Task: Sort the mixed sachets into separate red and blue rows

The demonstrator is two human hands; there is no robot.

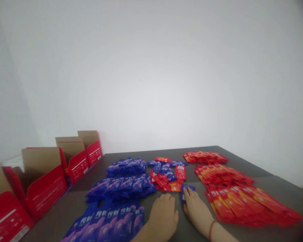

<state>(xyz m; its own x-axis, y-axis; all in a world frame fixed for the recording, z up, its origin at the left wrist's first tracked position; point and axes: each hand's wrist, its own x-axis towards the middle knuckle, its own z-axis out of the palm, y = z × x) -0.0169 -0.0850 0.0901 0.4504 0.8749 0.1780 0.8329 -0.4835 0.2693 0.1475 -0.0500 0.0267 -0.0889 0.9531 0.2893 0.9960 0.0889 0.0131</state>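
Observation:
My right hand (195,206), with a red cord on its wrist, has its fingers on a small blue sachet (183,196) lying on the table. Beside it on the left is my left hand (163,213), back upward and knuckles bent; its fingertips are hidden under it, so what they hold, if anything, does not show. Just beyond both hands lies a loose mixed heap of blue sachets (164,168) and red sachets (180,173). An orange-red sachet (172,187) at the heap's near edge is closest to my left hand.
On the left, overlapping blue sachets (113,218) lie in several rows. Rows of orange-red sachets (242,203) fan out on the right. Open red cardboard boxes (47,188) line the left edge of the dark table (192,232). A white wall (151,84) stands behind.

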